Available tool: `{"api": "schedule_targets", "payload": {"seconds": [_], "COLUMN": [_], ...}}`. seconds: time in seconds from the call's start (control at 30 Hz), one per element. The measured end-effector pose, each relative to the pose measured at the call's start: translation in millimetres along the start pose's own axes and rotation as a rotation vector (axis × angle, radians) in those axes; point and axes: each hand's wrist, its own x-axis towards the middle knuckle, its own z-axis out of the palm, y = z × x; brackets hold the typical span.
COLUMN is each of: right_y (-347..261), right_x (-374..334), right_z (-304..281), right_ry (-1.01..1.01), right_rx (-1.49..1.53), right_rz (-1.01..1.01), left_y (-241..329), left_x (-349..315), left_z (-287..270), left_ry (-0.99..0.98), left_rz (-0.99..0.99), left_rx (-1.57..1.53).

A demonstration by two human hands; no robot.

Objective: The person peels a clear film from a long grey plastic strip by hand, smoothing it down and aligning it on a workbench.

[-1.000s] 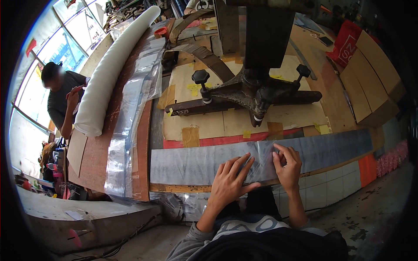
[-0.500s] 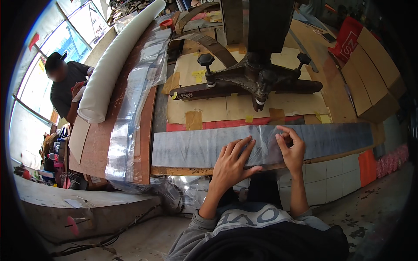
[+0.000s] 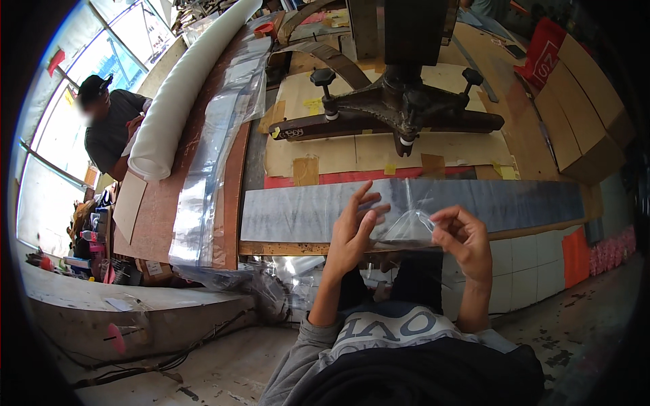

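Over the long grey strip point(image 3: 291, 214) along the bench's near edge lies a thin clear plastic sheet point(image 3: 408, 227). My right hand point(image 3: 467, 245) pinches the sheet's right edge between thumb and fingers, and the film bulges up in a curved fold beside the fingertips. My left hand point(image 3: 350, 233) is raised on edge at the sheet's left side, its fingers apart and a little blurred. It grips nothing that I can see. How far the film extends under the hands is hard to make out.
Beyond the strip stands a dark metal press point(image 3: 406, 101) with knobbed arms. Stacked clear plastic sheets point(image 3: 203, 196) and a white roll point(image 3: 162, 122) lie left. A co-worker point(image 3: 112, 128) is at far left. Cardboard boxes point(image 3: 575, 115) stand right.
My right hand has come nearer my body with the film's edge, raising a fold. My left hand has lifted from lying flat and turned on edge. The whole view has shifted slightly.
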Motion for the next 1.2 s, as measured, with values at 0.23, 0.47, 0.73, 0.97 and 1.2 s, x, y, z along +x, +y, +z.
{"api": "schedule_targets", "payload": {"seconds": [0.23, 0.47, 0.73, 0.97, 1.2], "right_y": [-3, 11, 7, -6, -6], "right_x": [-8, 36, 38, 28, 27], "right_z": [-28, -20, -8, -3, -9], "right_ry": [-0.335, 0.001, 0.021, -0.018, -0.021], "right_rx": [-0.513, -0.265, -0.122, -0.213, -0.326], "right_rz": [0.076, -0.064, -0.154, -0.279, -0.294], "left_y": [2, 16, 13, 18, 18], "left_x": [-14, -19, -20, 3, 7], "left_z": [6, 11, 14, 24, 24], "left_ry": [-0.151, -0.292, -0.272, 0.064, 0.112], "left_rz": [-0.140, 0.099, 0.107, 0.114, 0.139], "left_rx": [0.048, 0.209, 0.061, -0.096, -0.009]}}
